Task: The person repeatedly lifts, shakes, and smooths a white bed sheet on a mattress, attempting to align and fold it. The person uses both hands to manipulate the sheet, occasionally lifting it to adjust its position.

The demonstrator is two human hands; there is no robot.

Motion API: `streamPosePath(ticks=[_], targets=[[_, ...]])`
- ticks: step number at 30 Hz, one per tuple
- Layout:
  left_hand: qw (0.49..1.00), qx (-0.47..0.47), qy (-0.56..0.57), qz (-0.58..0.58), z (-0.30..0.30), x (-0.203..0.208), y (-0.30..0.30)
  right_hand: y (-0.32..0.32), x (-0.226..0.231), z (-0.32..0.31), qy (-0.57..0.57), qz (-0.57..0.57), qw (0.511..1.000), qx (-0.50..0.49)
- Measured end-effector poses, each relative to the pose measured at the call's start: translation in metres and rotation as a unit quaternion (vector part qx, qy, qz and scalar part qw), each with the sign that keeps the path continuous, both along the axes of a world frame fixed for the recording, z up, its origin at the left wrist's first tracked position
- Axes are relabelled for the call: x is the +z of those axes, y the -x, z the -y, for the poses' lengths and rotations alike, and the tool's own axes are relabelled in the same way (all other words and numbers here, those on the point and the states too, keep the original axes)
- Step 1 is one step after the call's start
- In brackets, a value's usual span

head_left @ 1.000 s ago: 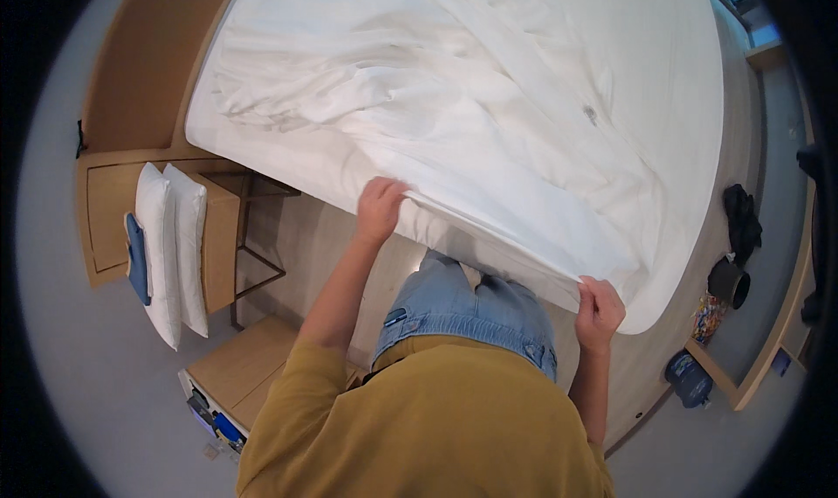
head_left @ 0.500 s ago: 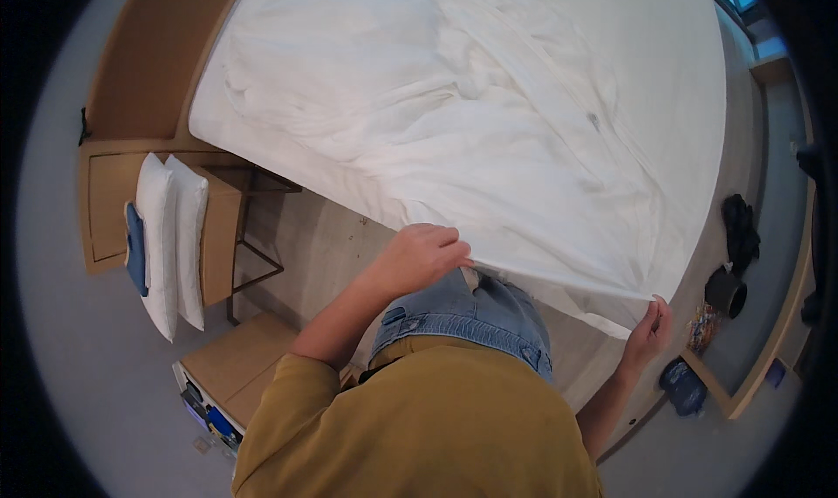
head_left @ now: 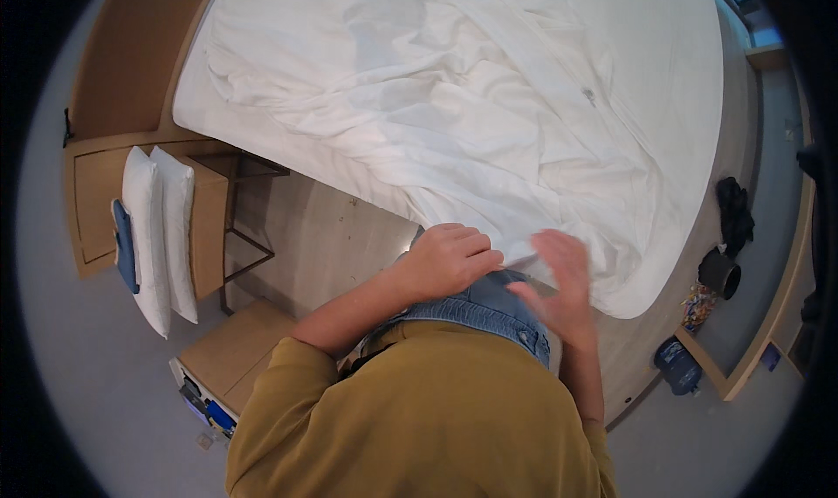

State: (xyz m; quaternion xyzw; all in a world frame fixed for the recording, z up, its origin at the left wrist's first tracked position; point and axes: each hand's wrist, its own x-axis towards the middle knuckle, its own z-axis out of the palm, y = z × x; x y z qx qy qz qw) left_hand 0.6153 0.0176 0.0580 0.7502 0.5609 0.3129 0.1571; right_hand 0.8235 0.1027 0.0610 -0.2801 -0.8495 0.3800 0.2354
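Note:
A large white duvet cover (head_left: pixel 454 131) lies crumpled over the bed (head_left: pixel 663 27), its folds running down to the near edge. My left hand (head_left: pixel 451 258) is closed on the near edge of that cloth, close to my waist. Just to its right, my right hand (head_left: pixel 563 284) is blurred by motion; its thumb and fingers are spread apart, with no cloth seen between them. A small dark mark (head_left: pixel 589 96) shows on the cover toward the right.
Two white pillows (head_left: pixel 147 240) and a blue item (head_left: pixel 125 247) stand on a wooden bedside unit (head_left: pixel 209 227) at the left. A cardboard-coloured box top (head_left: pixel 236 350) is beside me. Along the right wall are a dark bin (head_left: pixel 720 273), a black bundle (head_left: pixel 735 214) and a blue water jug (head_left: pixel 677 365).
My right hand has let go of the cloth's corner and moved left, near my left hand. The stretched edge has slackened onto the bed. The left hand keeps its grip.

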Motion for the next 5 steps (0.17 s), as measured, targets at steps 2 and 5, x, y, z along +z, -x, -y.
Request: streamPosePath(ticks=[2, 5], targets=[[0.999, 0.017, -0.024, 0.03, 0.003, 0.0, 0.001, 0.024, 0.0, 0.007, 0.02, -0.012, 0.998, 0.061], [0.995, 0.053, -0.029, 0.076, 0.013, -0.003, 0.007, 0.041, -0.011, 0.018, 0.061, 0.013, 0.995, 0.083]])
